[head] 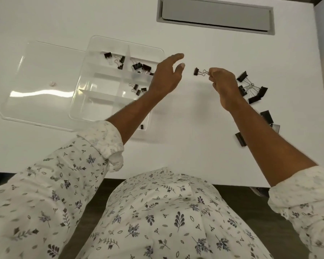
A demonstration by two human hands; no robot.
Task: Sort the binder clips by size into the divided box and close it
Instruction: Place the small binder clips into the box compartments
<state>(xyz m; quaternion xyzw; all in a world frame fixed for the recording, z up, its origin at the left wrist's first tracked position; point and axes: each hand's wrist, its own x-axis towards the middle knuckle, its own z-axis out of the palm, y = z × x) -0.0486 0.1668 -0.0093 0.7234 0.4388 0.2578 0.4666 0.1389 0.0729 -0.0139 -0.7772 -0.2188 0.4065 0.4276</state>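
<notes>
Floral shirt (157,212) and rolled sleeves fill the bottom of the frame, and from them both forearms reach up across the white counter (195,118). At centre frame the right hand (223,85) pinches a small binder clip (196,71) by its wire handles and holds it in the air above the counter. That grip is closed on the wire ends, with the remaining fingers curled in. The clip's long axis runs left to right in the picture: its black body points towards the left of the frame and its handles point back into the fingers. Just beside that black end, apart from it, the left hand (166,77) has its fingers loose and spread and holds nothing; thumb and forefinger face the clip. The divided box (97,107) sits at left of centre, partly under the left wrist, with its clear lid (41,81) lying open further left. Sorted clips (142,67) lie in several compartments along its upper and right parts. The left hand is nearer the box, so a hand-over leftward looks to me the likely move, black body first. Larger clips (251,88) wait in a loose heap at the right edge, behind the right hand, so the sorting is part done and the closing is yet to come.
</notes>
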